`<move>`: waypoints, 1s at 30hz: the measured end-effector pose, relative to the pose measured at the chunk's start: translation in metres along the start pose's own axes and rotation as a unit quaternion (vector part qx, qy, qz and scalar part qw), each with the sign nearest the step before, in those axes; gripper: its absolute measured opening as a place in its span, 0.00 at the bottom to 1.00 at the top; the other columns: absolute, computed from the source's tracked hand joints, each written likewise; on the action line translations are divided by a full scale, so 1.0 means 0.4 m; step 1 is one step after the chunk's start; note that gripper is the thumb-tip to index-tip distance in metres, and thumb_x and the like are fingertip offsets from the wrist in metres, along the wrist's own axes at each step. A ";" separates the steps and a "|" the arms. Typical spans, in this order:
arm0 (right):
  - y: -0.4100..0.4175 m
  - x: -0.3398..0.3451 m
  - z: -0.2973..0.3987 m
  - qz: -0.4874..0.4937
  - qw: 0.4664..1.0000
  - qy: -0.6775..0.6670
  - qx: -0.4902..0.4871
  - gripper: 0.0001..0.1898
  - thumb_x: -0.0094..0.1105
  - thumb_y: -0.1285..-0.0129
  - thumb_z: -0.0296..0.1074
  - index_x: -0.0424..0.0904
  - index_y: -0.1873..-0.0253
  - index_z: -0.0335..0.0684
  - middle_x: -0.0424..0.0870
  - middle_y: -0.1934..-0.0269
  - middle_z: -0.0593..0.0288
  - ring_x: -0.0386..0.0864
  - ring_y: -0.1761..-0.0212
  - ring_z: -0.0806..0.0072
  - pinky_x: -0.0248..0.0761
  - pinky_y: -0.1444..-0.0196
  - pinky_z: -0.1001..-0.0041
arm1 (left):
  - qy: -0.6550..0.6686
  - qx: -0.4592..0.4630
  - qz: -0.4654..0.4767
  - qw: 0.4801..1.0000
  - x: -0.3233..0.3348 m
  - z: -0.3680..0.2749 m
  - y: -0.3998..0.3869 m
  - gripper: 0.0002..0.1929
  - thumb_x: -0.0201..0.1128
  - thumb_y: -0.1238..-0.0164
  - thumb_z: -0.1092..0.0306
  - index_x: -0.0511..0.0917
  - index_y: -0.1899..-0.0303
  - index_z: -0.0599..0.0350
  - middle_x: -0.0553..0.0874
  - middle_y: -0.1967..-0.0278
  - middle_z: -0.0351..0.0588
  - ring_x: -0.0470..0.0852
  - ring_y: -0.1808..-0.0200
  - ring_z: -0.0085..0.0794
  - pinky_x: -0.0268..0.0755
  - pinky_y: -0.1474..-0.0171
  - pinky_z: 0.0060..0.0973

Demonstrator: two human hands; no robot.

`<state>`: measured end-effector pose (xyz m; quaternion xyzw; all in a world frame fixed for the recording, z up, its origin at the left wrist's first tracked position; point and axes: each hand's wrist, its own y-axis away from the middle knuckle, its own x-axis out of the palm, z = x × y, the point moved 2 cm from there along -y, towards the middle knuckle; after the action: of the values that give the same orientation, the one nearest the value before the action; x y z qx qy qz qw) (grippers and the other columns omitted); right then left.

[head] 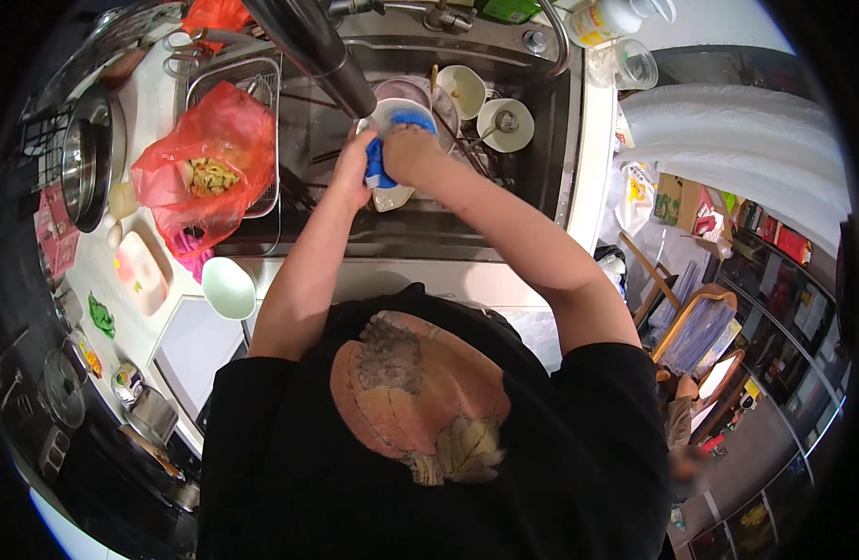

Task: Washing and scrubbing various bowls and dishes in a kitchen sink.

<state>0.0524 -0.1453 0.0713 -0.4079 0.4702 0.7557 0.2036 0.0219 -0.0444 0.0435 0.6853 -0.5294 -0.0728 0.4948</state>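
My left hand (356, 162) grips the side of a white bowl (385, 108) over the sink. A blue cloth (412, 119) lies inside the bowl, bunched under my right hand (412, 155), which presses it against the inner wall. One end of the cloth hangs down between my two hands. Beneath and behind sit stacked dishes, among them a pinkish bowl (401, 91). To the right are a white bowl (463, 91) and another bowl with a metal ladle (505, 122) in it. The dark faucet spout (356, 94) ends just above the held bowl.
A red plastic bag (226, 133) with food scraps rests on a wire basket (278, 140) at the sink's left. A pale green bowl (228, 288) stands by the counter's front edge. A pump bottle (604, 22) is at the back right. Another person's sleeve (679, 420) shows at right.
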 end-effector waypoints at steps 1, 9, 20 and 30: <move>-0.006 0.004 -0.002 0.000 1.000 0.001 0.002 0.18 0.49 0.37 0.40 0.79 0.49 0.34 0.75 0.46 0.43 0.76 0.45 0.53 0.72 0.48 0.62 | -0.010 0.012 -0.007 1.000 0.010 0.003 -0.003 0.20 0.53 0.31 0.56 0.72 0.42 0.51 0.82 0.50 0.45 0.82 0.50 0.34 0.75 0.48 0.35; -0.054 -0.011 -0.026 -0.359 0.869 -0.340 0.019 0.15 0.52 0.38 0.37 0.72 0.54 0.31 0.74 0.56 0.42 0.78 0.56 0.50 0.72 0.55 0.61 | -0.048 -0.037 0.031 0.998 0.057 -0.052 0.029 0.31 0.42 0.30 0.35 0.69 0.39 0.49 0.79 0.45 0.44 0.79 0.45 0.34 0.74 0.48 0.40; 0.044 0.078 -0.133 0.095 0.810 -0.570 -0.099 0.19 0.51 0.40 0.40 0.78 0.50 0.31 0.82 0.55 0.52 0.80 0.56 0.68 0.72 0.52 0.73 | -0.152 0.026 -0.090 0.984 0.011 -0.061 0.015 0.19 0.49 0.32 0.67 0.69 0.41 0.57 0.80 0.49 0.48 0.81 0.49 0.37 0.78 0.53 0.35; 0.217 -0.023 -0.098 -0.062 0.199 -0.969 -0.134 0.26 0.55 0.37 0.39 0.68 0.35 0.36 0.74 0.39 0.56 0.72 0.38 0.62 0.59 0.34 0.63 | 0.256 -0.093 -0.005 0.962 -0.120 0.010 -0.066 0.15 0.42 0.33 0.75 0.71 0.48 0.66 0.80 0.57 0.57 0.79 0.75 0.25 0.74 0.76 0.16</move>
<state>0.0143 -0.2201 0.1172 0.5942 -0.2305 0.5960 0.4884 0.0160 -0.0099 0.0014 0.6347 -0.3720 0.0534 0.6752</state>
